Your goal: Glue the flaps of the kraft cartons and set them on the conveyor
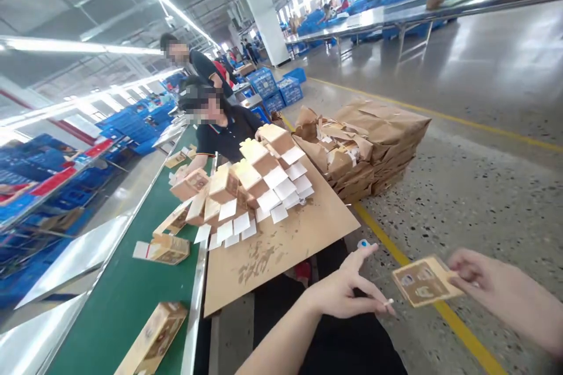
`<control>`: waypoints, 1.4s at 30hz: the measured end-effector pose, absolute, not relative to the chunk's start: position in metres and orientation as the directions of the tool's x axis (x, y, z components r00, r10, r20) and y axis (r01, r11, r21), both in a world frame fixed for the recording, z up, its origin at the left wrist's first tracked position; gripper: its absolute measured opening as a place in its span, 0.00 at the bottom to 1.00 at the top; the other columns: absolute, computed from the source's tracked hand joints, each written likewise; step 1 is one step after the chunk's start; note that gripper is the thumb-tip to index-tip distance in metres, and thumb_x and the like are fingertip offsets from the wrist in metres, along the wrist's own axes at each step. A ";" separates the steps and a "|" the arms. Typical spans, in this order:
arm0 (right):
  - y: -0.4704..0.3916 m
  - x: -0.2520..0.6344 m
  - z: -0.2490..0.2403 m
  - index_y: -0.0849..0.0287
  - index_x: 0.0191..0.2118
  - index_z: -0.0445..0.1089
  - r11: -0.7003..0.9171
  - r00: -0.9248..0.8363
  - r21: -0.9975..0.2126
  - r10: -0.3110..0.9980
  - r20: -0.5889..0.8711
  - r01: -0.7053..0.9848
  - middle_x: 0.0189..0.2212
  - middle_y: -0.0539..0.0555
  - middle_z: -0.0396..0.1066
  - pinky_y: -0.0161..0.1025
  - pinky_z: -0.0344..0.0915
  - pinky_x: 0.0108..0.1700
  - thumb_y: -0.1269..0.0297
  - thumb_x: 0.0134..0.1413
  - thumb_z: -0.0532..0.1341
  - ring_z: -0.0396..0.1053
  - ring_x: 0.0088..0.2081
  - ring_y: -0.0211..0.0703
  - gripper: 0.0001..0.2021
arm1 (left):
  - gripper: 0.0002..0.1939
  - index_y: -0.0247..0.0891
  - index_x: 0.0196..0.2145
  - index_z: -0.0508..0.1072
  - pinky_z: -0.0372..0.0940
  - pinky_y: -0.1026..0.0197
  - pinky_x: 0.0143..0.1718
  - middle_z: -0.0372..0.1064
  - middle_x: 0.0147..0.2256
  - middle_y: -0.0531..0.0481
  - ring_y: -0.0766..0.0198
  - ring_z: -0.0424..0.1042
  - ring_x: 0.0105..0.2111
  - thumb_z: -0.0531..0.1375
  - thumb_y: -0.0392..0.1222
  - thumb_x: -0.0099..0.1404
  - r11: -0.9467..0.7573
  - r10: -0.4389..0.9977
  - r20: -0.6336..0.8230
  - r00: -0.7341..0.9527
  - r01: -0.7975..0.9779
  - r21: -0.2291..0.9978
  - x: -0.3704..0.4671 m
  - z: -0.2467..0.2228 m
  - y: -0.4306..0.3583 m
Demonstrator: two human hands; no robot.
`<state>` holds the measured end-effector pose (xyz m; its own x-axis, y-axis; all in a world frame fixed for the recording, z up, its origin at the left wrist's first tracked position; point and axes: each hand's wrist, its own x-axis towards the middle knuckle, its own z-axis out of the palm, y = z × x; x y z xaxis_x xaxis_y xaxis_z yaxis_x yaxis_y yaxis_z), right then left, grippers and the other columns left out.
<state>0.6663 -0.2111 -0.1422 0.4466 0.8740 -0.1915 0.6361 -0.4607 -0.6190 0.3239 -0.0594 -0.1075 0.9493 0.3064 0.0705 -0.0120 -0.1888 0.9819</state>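
In the head view my right hand (479, 275) pinches one edge of a flat brown carton (422, 282) with printed pictures on its face. The carton hangs above the floor, apart from my other hand. My left hand (347, 287) is stretched out over my dark-clothed lap, fingers spread, holding nothing. A small blue and white thing (363, 244) shows by one of its fingers, and something small and white (389, 302) is at another fingertip; I cannot make out either. Ahead, many brown boxes (224, 183) with white flaps are piled on a cardboard-topped table (281, 252).
On the left runs a green conveyor belt (123, 287) carrying several boxes, one box (153, 337) close to me. A person (229, 135) sits behind the pile, another stands farther back. Brown paper-wrapped stacks (378, 140) stand on the floor beyond the table.
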 end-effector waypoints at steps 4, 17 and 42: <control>-0.150 0.587 -0.058 0.47 0.34 0.74 -0.257 0.157 -0.685 0.966 -0.205 0.682 0.34 0.58 0.85 0.48 0.68 0.39 0.51 0.54 0.65 0.81 0.34 0.57 0.08 | 0.19 0.48 0.43 0.93 0.47 0.36 0.83 0.65 0.77 0.42 0.36 0.51 0.84 0.74 0.65 0.70 -0.050 0.328 0.141 0.934 -0.132 0.990 0.307 -0.114 -0.047; -0.129 0.434 -0.102 0.52 0.33 0.70 0.027 0.106 -0.680 0.982 0.153 0.733 0.35 0.54 0.79 0.42 0.69 0.35 0.63 0.61 0.65 0.76 0.33 0.48 0.05 | 0.21 0.38 0.34 0.85 0.62 0.35 0.74 0.69 0.73 0.36 0.37 0.77 0.67 0.76 0.60 0.69 0.351 0.771 0.096 0.630 -0.545 0.761 0.221 -0.213 -0.114; -0.162 0.363 -0.134 0.53 0.33 0.79 0.144 -0.027 -0.842 0.988 0.152 0.519 0.29 0.56 0.78 0.46 0.75 0.36 0.47 0.75 0.60 0.75 0.30 0.51 0.22 | 0.25 0.39 0.41 0.90 0.69 0.40 0.68 0.51 0.83 0.40 0.39 0.78 0.62 0.77 0.65 0.64 0.359 0.858 -0.057 0.511 -0.516 0.778 0.204 -0.243 -0.114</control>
